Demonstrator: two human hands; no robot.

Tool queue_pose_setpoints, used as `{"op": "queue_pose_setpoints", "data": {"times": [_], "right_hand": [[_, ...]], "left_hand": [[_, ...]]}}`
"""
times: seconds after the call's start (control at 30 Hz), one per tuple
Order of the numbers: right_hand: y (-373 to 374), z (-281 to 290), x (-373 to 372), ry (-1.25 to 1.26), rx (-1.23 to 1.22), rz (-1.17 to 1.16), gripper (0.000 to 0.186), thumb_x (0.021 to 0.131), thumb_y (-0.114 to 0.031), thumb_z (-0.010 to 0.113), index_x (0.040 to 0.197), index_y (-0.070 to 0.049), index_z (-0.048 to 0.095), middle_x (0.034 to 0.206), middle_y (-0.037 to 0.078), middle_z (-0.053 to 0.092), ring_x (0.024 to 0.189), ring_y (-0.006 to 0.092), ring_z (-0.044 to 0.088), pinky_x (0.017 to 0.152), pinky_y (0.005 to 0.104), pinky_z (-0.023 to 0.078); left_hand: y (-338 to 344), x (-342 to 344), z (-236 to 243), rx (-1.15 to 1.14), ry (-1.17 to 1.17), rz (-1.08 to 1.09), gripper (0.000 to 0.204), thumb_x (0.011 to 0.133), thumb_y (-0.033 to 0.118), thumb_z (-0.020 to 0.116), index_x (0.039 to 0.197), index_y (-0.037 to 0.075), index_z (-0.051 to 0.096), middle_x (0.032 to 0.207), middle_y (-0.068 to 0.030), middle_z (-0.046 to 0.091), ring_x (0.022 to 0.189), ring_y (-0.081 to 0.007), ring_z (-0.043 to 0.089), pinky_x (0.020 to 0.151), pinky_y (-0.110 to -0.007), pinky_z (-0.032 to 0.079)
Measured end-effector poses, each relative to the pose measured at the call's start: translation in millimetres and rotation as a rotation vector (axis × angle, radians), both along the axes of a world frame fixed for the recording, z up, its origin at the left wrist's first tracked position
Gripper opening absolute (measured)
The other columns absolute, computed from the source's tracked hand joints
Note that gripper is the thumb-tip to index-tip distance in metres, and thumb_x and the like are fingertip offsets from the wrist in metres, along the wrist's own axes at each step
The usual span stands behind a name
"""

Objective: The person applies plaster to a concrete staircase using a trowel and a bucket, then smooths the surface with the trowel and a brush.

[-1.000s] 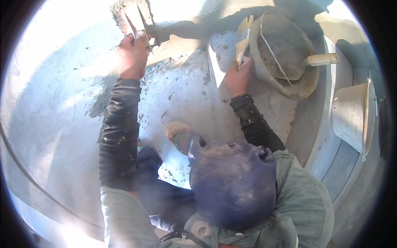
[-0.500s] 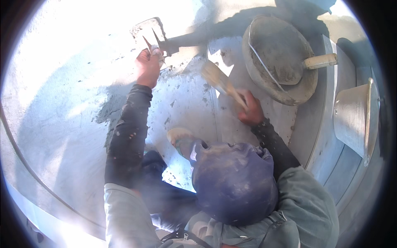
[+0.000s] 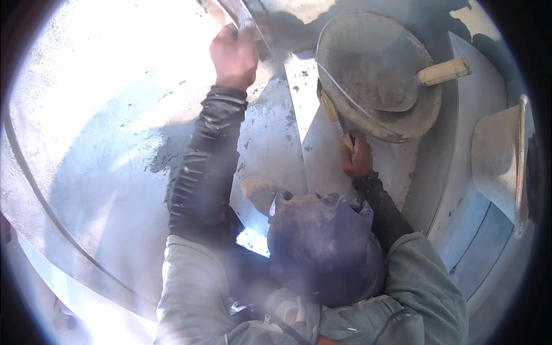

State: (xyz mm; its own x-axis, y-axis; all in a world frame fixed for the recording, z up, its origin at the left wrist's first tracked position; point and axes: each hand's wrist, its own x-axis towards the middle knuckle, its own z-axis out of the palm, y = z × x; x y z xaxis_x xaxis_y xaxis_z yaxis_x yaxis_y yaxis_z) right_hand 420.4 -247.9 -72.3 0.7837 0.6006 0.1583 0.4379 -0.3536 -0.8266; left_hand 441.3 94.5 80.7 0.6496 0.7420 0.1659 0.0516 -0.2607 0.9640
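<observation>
My left hand (image 3: 234, 54) is closed around the handle of a flat plastering trowel (image 3: 240, 12) near the top edge, where part of the tool runs out of view. My right hand (image 3: 359, 158) grips a wooden-handled brush (image 3: 329, 108). Its bristles point up and away, close against the near-left side of a grey-crusted bucket (image 3: 422, 127). A thin wire bail crosses that bucket's left side. From its right side a pale wooden handle (image 3: 444, 72) sticks out; what it belongs to is hidden.
A second bucket (image 3: 495, 158) stands at the far right beside long panels. Dark wet smears (image 3: 162, 148) mark the pale surface left of my left forearm. My bent knee in dark cloth (image 3: 325, 250) fills the middle, with a sandalled foot (image 3: 259, 190) beyond it.
My left hand has moved up and right with the trowel, which has turned. My right hand has shifted slightly right and nearer, bringing the brush to the bucket's side. The view has shifted a little.
</observation>
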Motion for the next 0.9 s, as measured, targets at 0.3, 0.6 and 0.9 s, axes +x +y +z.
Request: {"op": "queue_pose_setpoints", "data": {"times": [0.3,0.6,0.9], "right_hand": [[8.2,6.1,-1.0,-0.059,0.010,-0.011,0.041,0.087,-0.023,0.067,0.120,0.000,0.056,0.098,0.025,0.066,0.089,0.0451,0.065,0.077,0.0501,0.052],[2.2,-8.3,1.1,-0.074,0.022,0.006,0.041,0.088,-0.023,0.066,0.121,0.000,0.056,0.099,0.025,0.066,0.089,0.0459,0.064,0.078,0.0498,0.052],[4.5,-4.3,0.5,-0.012,-0.129,-0.041,0.039,0.086,-0.020,0.067,0.117,0.000,0.057,0.100,0.024,0.068,0.095,0.0431,0.066,0.079,0.0451,0.052]], "left_hand": [[9.9,-37.4,-51.2,-0.173,0.158,0.069,0.020,0.097,0.017,0.062,0.097,-0.002,0.066,0.082,-0.0083,0.071,0.065,-0.0100,0.062,0.057,-0.026,0.049],[-12.9,3.0,-26.7,-0.316,-0.197,-0.027,0.022,0.095,0.013,0.066,0.099,-0.008,0.064,0.084,-0.0095,0.070,0.069,-0.0106,0.061,0.060,-0.024,0.048],[2.9,-37.3,10.6,-0.203,0.131,0.047,0.026,0.099,0.019,0.062,0.108,-0.004,0.061,0.102,-0.0137,0.069,0.092,-0.0187,0.070,0.075,-0.033,0.060]]}}
